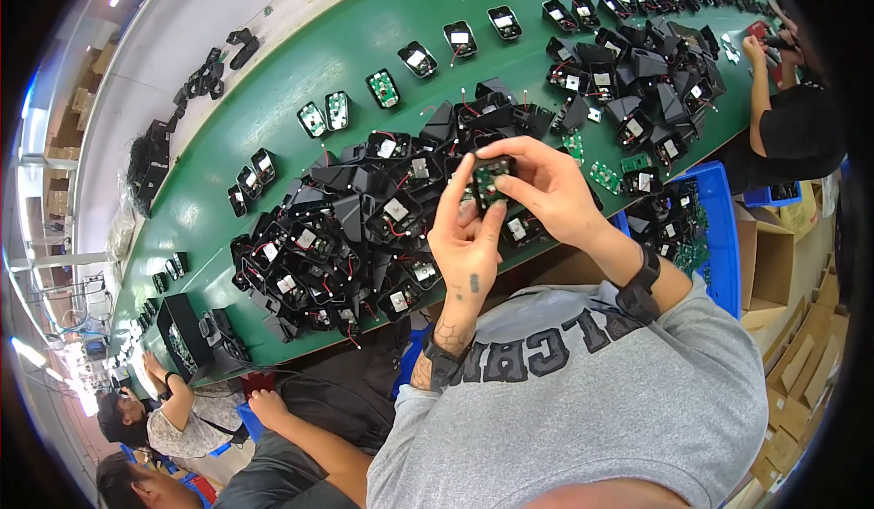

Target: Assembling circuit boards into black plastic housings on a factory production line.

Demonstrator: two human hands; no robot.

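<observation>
Above the table's near edge, both my hands hold a small black plastic housing with a green circuit board (pixel 492 179) in it. My left hand (pixel 462 236) wraps the housing from the left and below, its thumb against the lower edge. From the right, my right hand (pixel 546 186) grips the top and side, with its thumb pressed on the board. Right behind and left of my hands lies a big heap of black housings (pixel 346 227), many with white-labelled parts and red wires inside. Loose green boards (pixel 604 178) lie right of my hands.
A second heap of housings (pixel 628 81) covers the table's right part. Single housings (pixel 417 58) stand in a row along the green table (pixel 273 117). A blue bin (pixel 719 236) with housings and boards is at my right. Co-workers (pixel 173 418) sit at left; another (pixel 792 127) works at far right.
</observation>
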